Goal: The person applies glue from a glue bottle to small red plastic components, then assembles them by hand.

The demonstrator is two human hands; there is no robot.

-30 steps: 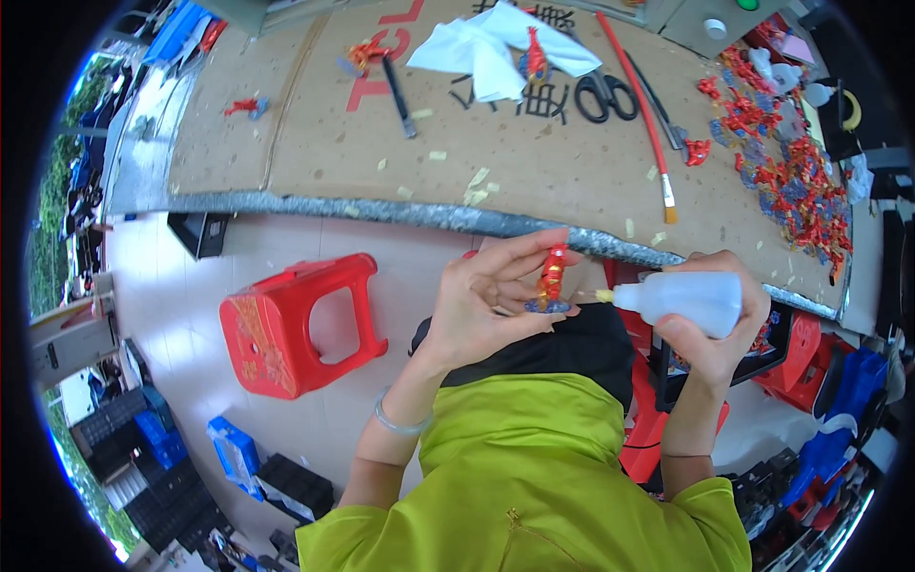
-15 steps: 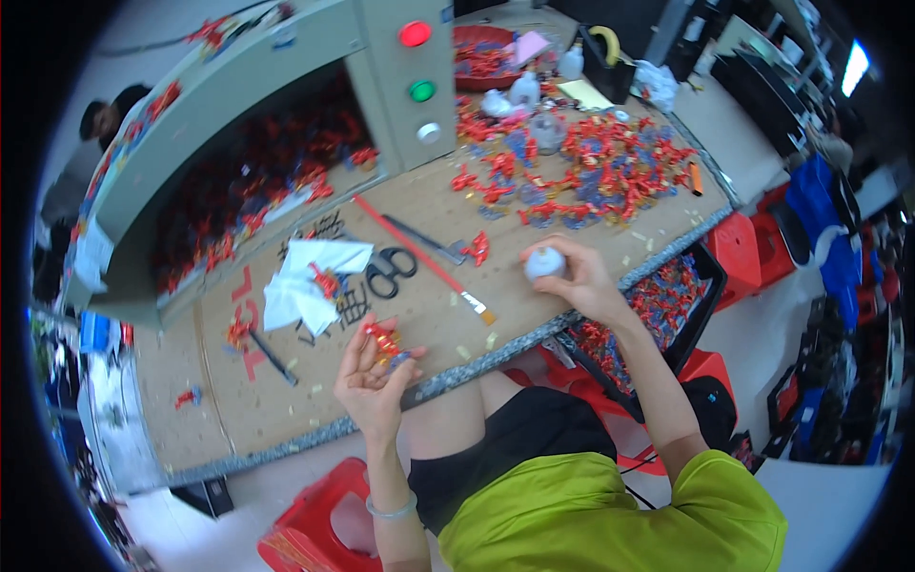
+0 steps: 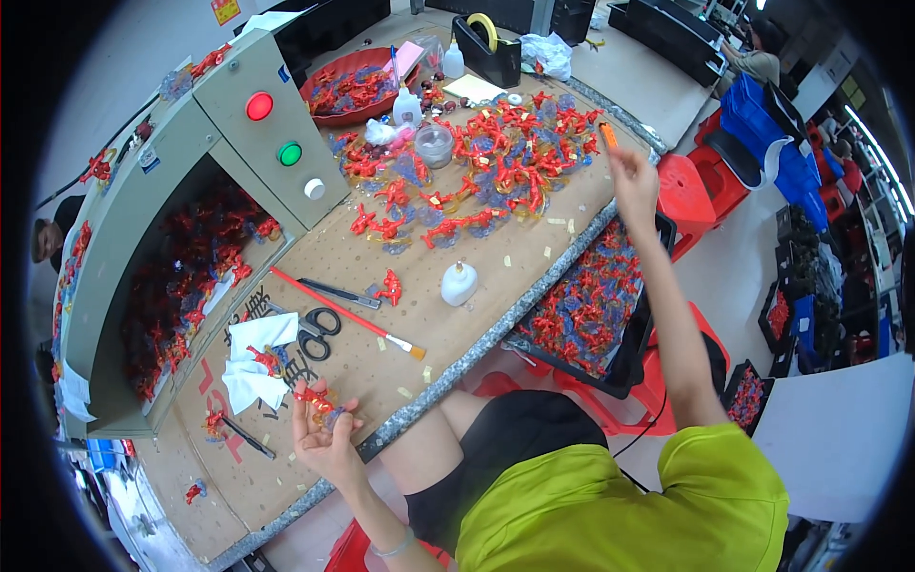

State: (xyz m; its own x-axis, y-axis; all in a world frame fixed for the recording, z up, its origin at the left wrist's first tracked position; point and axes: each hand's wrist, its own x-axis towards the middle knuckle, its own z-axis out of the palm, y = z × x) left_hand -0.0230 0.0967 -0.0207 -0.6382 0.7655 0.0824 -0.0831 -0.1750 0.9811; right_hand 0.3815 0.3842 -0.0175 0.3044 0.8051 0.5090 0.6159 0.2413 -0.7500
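Note:
My left hand (image 3: 327,441) holds a small red, yellow and blue plastic figurine (image 3: 315,400) between thumb and fingers over the table's near edge. At the right end of the table, my right hand (image 3: 633,181) has its fingertips pinched at the lower end of a slim orange tool (image 3: 608,136); its exact kind is unclear. A round white squeeze bottle (image 3: 458,284) stands on the cardboard-covered table (image 3: 381,424) between my hands. Closer to my left hand are a white tissue (image 3: 257,336) with a figurine on it, black scissors (image 3: 319,334) and a red-handled brush (image 3: 348,313).
A grey arched machine (image 3: 229,105) with red, green and white buttons stands at the left, figurines inside. More figurines (image 3: 515,162) spread at the back, by a red bowl (image 3: 315,110) and a clear jar (image 3: 434,145). A black crate (image 3: 586,305) of figurines stands below the right edge.
My right hand has put the white bottle down on the table and reached out right to the orange tool. The left hand keeps the figurine. The view has shifted.

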